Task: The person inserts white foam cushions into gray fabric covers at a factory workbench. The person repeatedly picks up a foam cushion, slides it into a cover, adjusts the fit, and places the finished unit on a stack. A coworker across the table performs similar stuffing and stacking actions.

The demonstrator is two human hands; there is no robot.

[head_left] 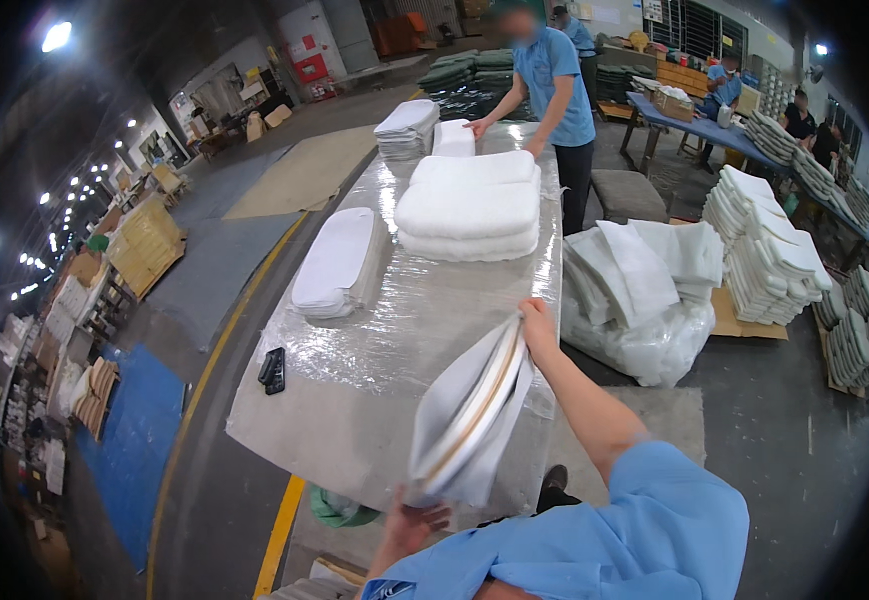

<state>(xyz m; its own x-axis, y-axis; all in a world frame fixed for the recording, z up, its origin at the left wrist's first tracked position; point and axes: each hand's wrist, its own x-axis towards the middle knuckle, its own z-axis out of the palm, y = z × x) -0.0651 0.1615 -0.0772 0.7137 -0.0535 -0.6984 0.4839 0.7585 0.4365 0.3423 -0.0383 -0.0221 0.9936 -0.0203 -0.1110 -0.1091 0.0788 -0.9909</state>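
Note:
A long, light-grey fabric cushion (470, 425), with a white pad and a tan strip between its two sides, stands tilted on edge over the near right part of the table. Its far upper end is gripped by my right hand (539, 328), the fingers wrapped round it. My left hand (418, 520) is at the near lower end, just off the table edge, thumb beside it and fingers beneath. The cushion partly hides those fingers. Farther up the table (330, 440) lie a stack of white oblong pieces (337, 262) and thick folded white padding (470, 208).
A black object (272, 371) lies at the table's left. Across the table, a co-worker (553, 85) handles white pieces beside another stack (407, 128). To the right stand a plastic-wrapped bundle of white padding (645, 290) and tall white stacks (763, 245). A yellow floor line (220, 375) runs along the left.

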